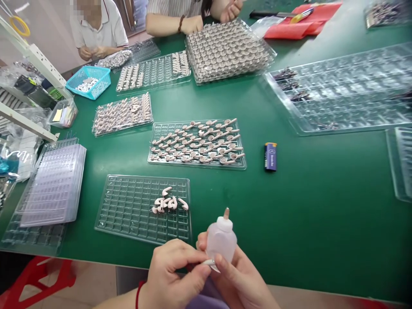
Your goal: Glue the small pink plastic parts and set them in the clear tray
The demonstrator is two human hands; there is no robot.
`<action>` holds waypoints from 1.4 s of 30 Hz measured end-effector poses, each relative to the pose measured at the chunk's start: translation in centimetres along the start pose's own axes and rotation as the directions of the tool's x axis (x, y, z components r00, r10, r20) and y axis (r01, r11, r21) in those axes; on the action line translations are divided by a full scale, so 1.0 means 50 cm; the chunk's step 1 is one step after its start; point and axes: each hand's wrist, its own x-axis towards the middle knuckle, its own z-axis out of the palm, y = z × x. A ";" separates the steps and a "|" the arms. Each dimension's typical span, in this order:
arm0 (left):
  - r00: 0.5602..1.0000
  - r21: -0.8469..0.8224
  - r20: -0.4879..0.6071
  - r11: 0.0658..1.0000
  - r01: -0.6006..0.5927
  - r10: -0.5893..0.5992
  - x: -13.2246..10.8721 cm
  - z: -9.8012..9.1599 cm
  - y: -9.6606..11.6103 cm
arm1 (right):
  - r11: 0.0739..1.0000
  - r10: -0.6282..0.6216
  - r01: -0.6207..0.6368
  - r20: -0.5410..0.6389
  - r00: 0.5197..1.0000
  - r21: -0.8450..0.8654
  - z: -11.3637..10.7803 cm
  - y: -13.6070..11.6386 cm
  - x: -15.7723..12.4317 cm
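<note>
My left hand (174,270), a red cord on its wrist, pinches a small white earphone-like part (208,262) between thumb and fingers. A translucent squeeze bottle (221,240) with a white cap and brownish tip rests upright in my right hand (244,274). The right thumb is up against the small part, so both hands meet at it. Just beyond lies a clear compartment tray (125,208) with several white stemmed pieces (167,202) loosely heaped toward its right side.
Farther back, a tray (243,166) carries rows of stemmed pieces. A blue box (271,157) lies right of it. Stacked trays (53,184) stand left, near a blue basket (104,79). Across the green table, two people sit by filled trays (228,51). Large clear trays (341,94) lie right.
</note>
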 end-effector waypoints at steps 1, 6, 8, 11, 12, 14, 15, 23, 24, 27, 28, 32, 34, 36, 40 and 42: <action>1.000 0.004 0.003 1.000 0.010 -0.010 0.000 0.000 0.002 | 1.000 0.015 -0.015 -0.027 1.000 0.006 0.008 -0.005 -0.003; 0.993 0.021 0.063 0.995 0.101 -0.102 0.001 -0.002 0.012 | 0.997 0.068 -0.065 -0.104 0.992 0.030 0.038 -0.024 -0.015; 0.993 0.017 0.068 0.995 0.099 -0.100 0.001 -0.003 0.013 | 0.997 0.076 -0.072 -0.098 0.992 0.040 0.039 -0.024 -0.016; 0.994 0.020 0.072 0.996 0.086 -0.087 0.002 -0.003 0.014 | 0.996 0.079 -0.075 -0.090 0.993 0.051 0.035 -0.023 -0.015; 0.995 0.025 0.072 0.997 0.073 -0.075 0.002 -0.003 0.014 | 0.996 0.079 -0.075 -0.089 0.993 0.055 0.034 -0.023 -0.015; 0.997 0.047 0.067 0.998 0.031 -0.034 0.004 -0.004 0.014 | 0.995 0.078 -0.072 -0.091 0.993 0.067 0.035 -0.024 -0.015; 0.998 0.063 0.065 0.998 0.002 -0.006 0.005 -0.004 0.014 | 0.995 0.074 -0.067 -0.093 0.993 0.070 0.036 -0.025 -0.015; 0.943 0.201 0.085 0.922 -0.331 0.321 0.018 -0.013 0.010 | 0.996 -0.031 0.039 -0.099 0.995 0.080 0.016 -0.013 -0.002; 0.935 0.212 0.093 0.911 -0.354 0.342 0.019 -0.013 0.010 | 0.996 -0.036 0.042 -0.076 0.996 0.078 0.009 -0.009 0.001; 0.918 0.251 0.106 0.883 -0.397 0.382 0.016 -0.015 0.008 | 0.996 -0.028 0.028 0.001 1.000 0.082 -0.008 0.001 0.007; 0.915 0.266 0.105 0.875 -0.404 0.390 0.014 -0.015 0.007 | 0.996 -0.027 0.025 0.013 1.000 0.089 -0.011 0.003 0.007; 0.912 0.303 0.097 0.861 -0.409 0.399 0.010 -0.015 0.003 | 0.994 -0.019 0.017 0.023 1.000 0.110 -0.013 0.007 0.008; 0.916 0.305 0.092 0.864 -0.400 0.391 0.008 -0.015 0.002 | 0.994 -0.012 0.009 0.029 0.999 0.111 -0.011 0.006 0.009; 0.920 0.309 0.087 0.868 -0.390 0.382 0.007 -0.014 0.003 | 0.994 -0.008 0.004 0.030 1.000 0.113 -0.011 0.006 0.009; 0.926 0.340 0.080 0.863 -0.373 0.368 0.008 -0.011 0.009 | 0.993 -0.007 0.008 -0.004 1.000 0.114 -0.014 0.008 0.011; 0.929 0.355 0.074 0.861 -0.366 0.364 0.010 -0.010 0.013 | 0.994 0.002 -0.001 -0.006 1.000 0.109 -0.015 0.009 0.012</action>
